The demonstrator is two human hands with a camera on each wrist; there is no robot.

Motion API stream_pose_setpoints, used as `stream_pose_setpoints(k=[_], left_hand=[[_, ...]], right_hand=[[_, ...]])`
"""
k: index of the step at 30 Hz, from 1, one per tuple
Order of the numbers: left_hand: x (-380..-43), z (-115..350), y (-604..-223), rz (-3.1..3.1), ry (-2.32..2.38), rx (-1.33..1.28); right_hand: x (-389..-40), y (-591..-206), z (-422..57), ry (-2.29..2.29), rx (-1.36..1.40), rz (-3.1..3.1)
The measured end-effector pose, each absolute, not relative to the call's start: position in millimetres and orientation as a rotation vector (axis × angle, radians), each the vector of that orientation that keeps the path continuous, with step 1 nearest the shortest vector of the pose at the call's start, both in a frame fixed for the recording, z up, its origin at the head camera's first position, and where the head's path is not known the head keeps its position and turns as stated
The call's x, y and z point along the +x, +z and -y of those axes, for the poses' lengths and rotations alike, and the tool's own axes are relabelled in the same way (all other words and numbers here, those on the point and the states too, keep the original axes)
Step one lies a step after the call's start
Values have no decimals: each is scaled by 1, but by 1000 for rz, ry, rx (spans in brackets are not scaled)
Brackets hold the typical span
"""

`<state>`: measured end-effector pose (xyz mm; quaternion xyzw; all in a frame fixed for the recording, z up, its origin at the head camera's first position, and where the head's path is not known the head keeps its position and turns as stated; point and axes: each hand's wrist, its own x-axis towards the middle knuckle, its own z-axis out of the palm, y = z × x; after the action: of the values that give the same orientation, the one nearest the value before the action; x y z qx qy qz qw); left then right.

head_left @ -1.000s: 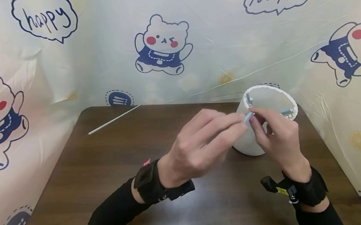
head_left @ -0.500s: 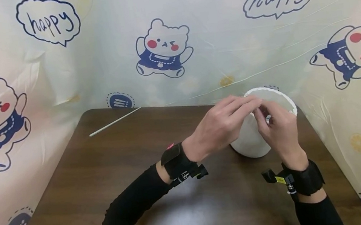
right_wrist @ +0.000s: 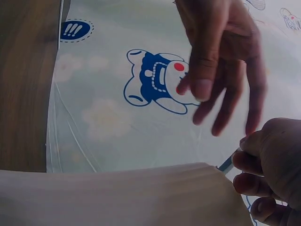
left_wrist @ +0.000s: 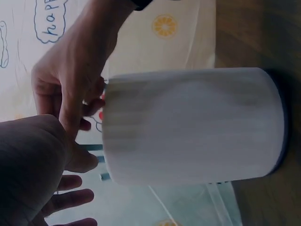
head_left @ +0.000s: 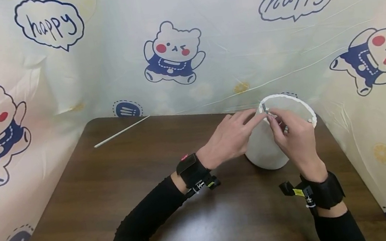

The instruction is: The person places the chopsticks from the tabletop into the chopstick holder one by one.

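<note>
My right hand (head_left: 299, 139) is at the near rim of a white cylindrical bin (head_left: 264, 149), thumb and index finger pinching a small pale strip (head_left: 270, 114) that is mostly hidden. My left hand (head_left: 228, 136) reaches in from the left, its index fingertip close to the right fingertips. In the right wrist view the left hand (right_wrist: 225, 66) has its fingers extended and spread, with nothing visible between them. Grey-blue strips (left_wrist: 94, 147) stick up past the bin's rim in the left wrist view. One grey strip (right_wrist: 228, 163) shows between the rim and my right fingers (right_wrist: 247, 183).
A thin pale rod (head_left: 121, 132) lies at the far left of the brown wooden table (head_left: 140, 164), near its back edge. A printed cloth (head_left: 227, 50) with cartoon bears hangs around the back and sides. The bin stands at the table's back right.
A second ago both hands held a small light-blue piece between them. The left hand moved right over the right fingertips, then drew slightly back. The right hand stayed nearly still.
</note>
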<state>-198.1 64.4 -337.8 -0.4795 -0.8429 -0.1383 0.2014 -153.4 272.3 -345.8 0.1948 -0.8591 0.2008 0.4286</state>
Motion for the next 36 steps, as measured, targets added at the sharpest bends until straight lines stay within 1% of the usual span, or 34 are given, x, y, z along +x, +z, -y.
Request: stream_pose_setpoints(k=[6,12,20,24,31,36], left_hand=[[-208,-46,-353,2416,-416,-1254],[-229,2,-370,2480,-426,-1086],[-269,101,-401,2711,-384,-713],[-286,160,-412,2879,-425,-456],[-300,260,-438,3085,-465,-1],[-295,303,-463,3138,-518,197]], right_hand=[[-149,-344,-270,519,486,2142],[-145,-341,-262,519,540,2096],[-138,-339,-254,539,617,2063],[-134,-341,-250,571,660,2051],[-129,-344,-246,643,735,2055],[-128,-345,-245,664,750,2046]])
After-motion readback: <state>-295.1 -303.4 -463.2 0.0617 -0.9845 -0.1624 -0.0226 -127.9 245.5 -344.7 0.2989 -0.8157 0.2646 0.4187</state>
